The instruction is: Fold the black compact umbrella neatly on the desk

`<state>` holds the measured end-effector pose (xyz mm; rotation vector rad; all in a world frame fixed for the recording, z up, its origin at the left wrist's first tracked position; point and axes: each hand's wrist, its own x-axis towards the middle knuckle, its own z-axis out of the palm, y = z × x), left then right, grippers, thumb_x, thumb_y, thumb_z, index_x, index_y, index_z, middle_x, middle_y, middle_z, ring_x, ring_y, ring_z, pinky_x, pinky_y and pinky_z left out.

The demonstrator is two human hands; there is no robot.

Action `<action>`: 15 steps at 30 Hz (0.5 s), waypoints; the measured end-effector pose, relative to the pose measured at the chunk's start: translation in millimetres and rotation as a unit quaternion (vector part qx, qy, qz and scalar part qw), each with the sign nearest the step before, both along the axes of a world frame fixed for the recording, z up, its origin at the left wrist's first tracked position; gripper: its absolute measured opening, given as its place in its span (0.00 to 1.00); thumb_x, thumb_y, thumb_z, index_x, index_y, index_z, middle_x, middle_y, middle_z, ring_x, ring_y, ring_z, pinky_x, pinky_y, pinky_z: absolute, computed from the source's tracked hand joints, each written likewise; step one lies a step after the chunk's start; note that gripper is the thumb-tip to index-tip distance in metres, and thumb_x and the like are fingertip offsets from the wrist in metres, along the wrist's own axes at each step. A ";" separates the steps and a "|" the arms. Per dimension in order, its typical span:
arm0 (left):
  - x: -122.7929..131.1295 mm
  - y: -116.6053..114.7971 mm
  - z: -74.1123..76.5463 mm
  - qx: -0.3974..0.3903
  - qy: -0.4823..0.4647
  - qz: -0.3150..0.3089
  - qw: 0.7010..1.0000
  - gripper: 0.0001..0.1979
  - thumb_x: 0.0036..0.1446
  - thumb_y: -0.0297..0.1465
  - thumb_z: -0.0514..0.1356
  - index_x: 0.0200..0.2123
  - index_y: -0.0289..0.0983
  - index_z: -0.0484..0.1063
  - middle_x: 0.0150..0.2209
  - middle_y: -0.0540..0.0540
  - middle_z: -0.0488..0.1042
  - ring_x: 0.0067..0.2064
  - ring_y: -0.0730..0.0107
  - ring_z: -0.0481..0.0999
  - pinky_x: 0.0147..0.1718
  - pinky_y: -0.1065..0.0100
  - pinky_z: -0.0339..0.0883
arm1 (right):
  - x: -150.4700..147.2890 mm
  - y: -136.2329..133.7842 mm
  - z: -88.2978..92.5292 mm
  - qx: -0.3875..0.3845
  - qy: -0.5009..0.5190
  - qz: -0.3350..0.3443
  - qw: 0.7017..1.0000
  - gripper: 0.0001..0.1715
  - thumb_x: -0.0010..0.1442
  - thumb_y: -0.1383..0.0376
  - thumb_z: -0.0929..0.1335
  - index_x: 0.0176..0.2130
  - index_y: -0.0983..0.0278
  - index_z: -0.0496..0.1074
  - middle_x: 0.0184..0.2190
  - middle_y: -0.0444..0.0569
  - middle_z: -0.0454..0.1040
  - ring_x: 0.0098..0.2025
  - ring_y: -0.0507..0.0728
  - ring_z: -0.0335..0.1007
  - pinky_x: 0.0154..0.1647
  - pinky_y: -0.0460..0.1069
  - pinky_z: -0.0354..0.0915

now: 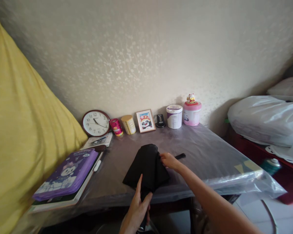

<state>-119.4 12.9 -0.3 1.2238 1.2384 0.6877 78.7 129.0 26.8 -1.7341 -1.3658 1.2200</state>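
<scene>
A black folding umbrella [146, 165] lies partly over the table's front edge, its loose canopy gathered in folds and its far end toward the wall. My left hand [138, 206] is wrapped around the handle, with the index finger stretched along the fabric. On the canopy's right side, my right hand [169, 161] pinches the edge of a fold. A short black strap [180, 156] sticks out to the right beyond my right hand. The fingertips of my right hand are partly hidden by the cloth.
Left on the plastic-covered table [197, 152] are a purple case [65, 174] and books. Along the wall stand a clock [96, 123], pink can [116, 127], yellow canister [128, 124], panda picture [146, 121], white tub [174, 117] and pink tub [192, 113]. A yellow curtain [21, 123] hangs left.
</scene>
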 end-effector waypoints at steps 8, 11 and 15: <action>-0.6 1.2 -7.1 0.015 -0.005 0.005 1.000 0.40 0.58 0.42 0.53 0.63 0.49 0.27 0.18 0.60 0.62 0.12 0.79 0.60 0.11 0.78 0.56 | 0.9 1.7 -5.9 0.051 -0.054 0.011 0.997 0.25 0.45 0.80 0.61 0.41 0.65 0.72 0.36 0.48 0.75 0.44 0.57 0.69 0.42 0.46 0.63; -0.6 1.8 -8.4 0.014 -0.010 0.003 1.000 0.40 0.57 0.42 0.53 0.63 0.49 0.27 0.17 0.60 0.62 0.12 0.79 0.60 0.10 0.78 0.56 | -3.4 0.3 -6.6 0.030 -0.017 0.016 0.999 0.29 0.46 0.80 0.59 0.47 0.65 0.68 0.33 0.47 0.75 0.31 0.53 0.72 0.29 0.44 0.65; -0.9 2.0 -6.6 0.012 -0.013 0.003 1.000 0.40 0.58 0.42 0.53 0.63 0.48 0.26 0.17 0.60 0.61 0.12 0.80 0.59 0.11 0.79 0.55 | -5.7 3.5 -7.1 0.024 0.028 0.001 0.999 0.29 0.48 0.79 0.59 0.50 0.67 0.66 0.33 0.47 0.74 0.26 0.50 0.70 0.23 0.42 0.64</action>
